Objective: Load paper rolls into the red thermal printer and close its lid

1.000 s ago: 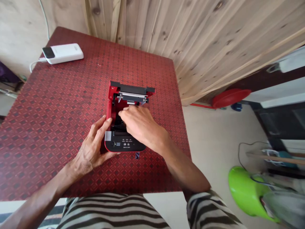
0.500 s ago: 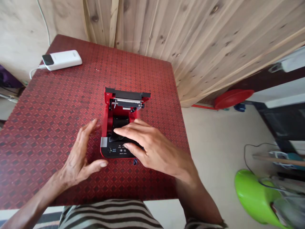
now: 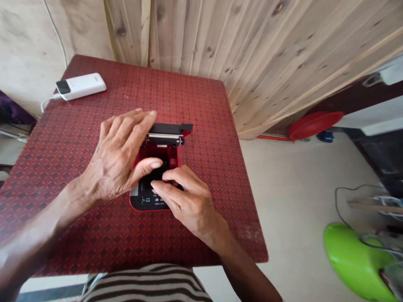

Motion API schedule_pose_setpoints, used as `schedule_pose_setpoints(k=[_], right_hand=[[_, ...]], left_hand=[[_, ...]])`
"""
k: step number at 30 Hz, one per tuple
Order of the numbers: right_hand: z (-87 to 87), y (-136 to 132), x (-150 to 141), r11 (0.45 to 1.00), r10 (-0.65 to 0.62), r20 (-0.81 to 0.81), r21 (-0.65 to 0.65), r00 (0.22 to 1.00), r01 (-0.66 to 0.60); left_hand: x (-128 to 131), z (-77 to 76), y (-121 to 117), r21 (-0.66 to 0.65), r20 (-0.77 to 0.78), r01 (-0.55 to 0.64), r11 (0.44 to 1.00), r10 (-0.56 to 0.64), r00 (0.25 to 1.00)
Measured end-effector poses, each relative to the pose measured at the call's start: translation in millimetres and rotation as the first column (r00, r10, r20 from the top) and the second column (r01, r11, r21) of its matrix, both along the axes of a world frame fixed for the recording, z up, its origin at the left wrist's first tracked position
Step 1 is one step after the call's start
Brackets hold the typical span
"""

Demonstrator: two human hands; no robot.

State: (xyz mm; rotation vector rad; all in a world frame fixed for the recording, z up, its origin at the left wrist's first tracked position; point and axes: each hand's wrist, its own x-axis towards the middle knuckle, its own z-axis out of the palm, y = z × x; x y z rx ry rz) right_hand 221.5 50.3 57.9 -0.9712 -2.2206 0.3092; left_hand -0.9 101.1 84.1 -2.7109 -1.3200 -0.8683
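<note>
From where I stand, a red-and-black thermal printer (image 3: pixel 154 202) sits open near the middle of the counter (image 3: pixel 204 235), a little toward 6 o'clock, its hinged lid (image 3: pixel 166 129) raised at the 12 o'clock end. The work in hand is inside its compartment. The left hand (image 3: pixel 118 157) arches over the printer, fingers spread and thumb reaching across the opening, with no visible grip. The right hand (image 3: pixel 189 205) sits just beside it, fingertips down on a dark insert (image 3: pixel 157 178); I cannot tell whether they are pinching it. A white power bank (image 3: pixel 80 86) lies toward 10 o'clock.
</note>
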Motion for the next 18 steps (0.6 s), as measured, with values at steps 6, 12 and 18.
schedule_pose_setpoints(k=[6, 12, 18], right_hand=[[-4.5, -5.0, 0.9, 0.998, -0.021, -0.019, 0.057, 1.000, 0.022], [-1.7, -15.9, 8.2, 0.999, -0.014, 0.016, 0.029, 1.000, 0.013], [0.8, -19.2, 19.9, 1.000, -0.015, -0.085, -0.004, 0.996, 0.015]], left_hand=[[0.0, -15.2, -49.3, 0.029, -0.005, 0.046, 0.999, -0.046, 0.999], [1.6, -39.4, -76.8, 0.092, -0.099, 0.062, 0.994, -0.053, 0.994], [4.3, -43.0, -75.3, 0.116, -0.103, 0.027, 0.993, -0.016, 0.995]])
